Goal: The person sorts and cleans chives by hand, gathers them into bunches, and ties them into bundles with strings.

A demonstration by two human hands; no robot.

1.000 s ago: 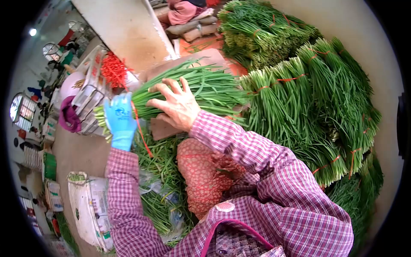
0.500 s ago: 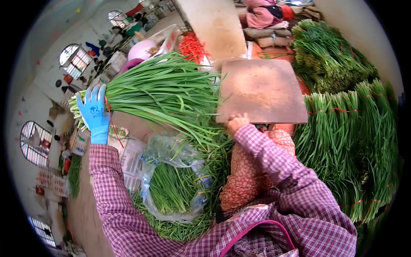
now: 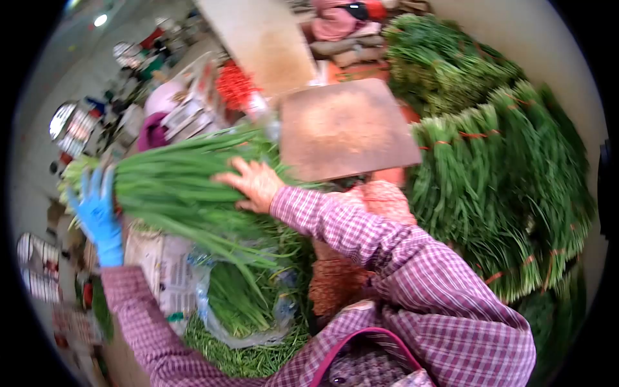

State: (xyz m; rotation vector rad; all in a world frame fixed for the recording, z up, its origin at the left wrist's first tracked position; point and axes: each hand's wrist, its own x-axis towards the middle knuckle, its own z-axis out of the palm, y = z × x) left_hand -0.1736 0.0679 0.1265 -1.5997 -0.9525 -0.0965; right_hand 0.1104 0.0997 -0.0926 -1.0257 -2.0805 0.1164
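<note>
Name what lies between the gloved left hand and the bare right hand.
In the head view, a leafy green bundle spans the stretch: the left hand is near its pale stem ends, the right hand at its leaves.

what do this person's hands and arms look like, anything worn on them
The left hand wears a bright blue glove that covers the wrist; any print is too blurred to read. The right hand is ungloved. Both sleeves are long, in a purple-and-white check.

Print on L glove [image 3: 98, 222] & white sack [image 3: 175, 284] illegible, v. blurry
</note>
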